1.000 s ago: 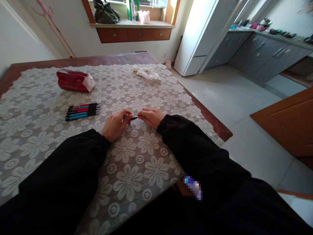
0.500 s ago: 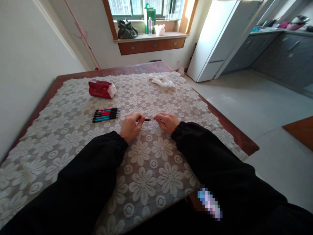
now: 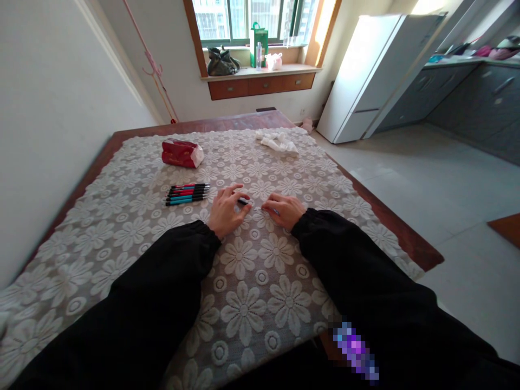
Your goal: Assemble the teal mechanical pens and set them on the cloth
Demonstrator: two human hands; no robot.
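My left hand [image 3: 228, 210] is above the lace cloth with thumb and index finger curved apart. Between them shows the dark end of a pen [image 3: 242, 201]; the rest of it is hidden by the hand, which seems to hold it loosely. Just to the right, my right hand [image 3: 284, 209] has its fingertips pinched together. A thin, pale piece pokes out from them toward the pen, too small to name. To the left of my left hand lies a row of several pens [image 3: 187, 194], red, blue and black, side by side.
A red pouch [image 3: 182, 154] lies behind the row of pens. Crumpled white plastic [image 3: 278, 144] rests toward the table's far side. White floral lace [image 3: 244, 309] covers the wooden table [image 3: 424, 259]. Beyond stand a fridge [image 3: 357, 81] and a windowsill with bags [image 3: 222, 62].
The thumb and index finger of my left hand have spread apart around the pen. My right hand stays pinched close by. The whole view has shifted slightly, with things sitting lower and further right.
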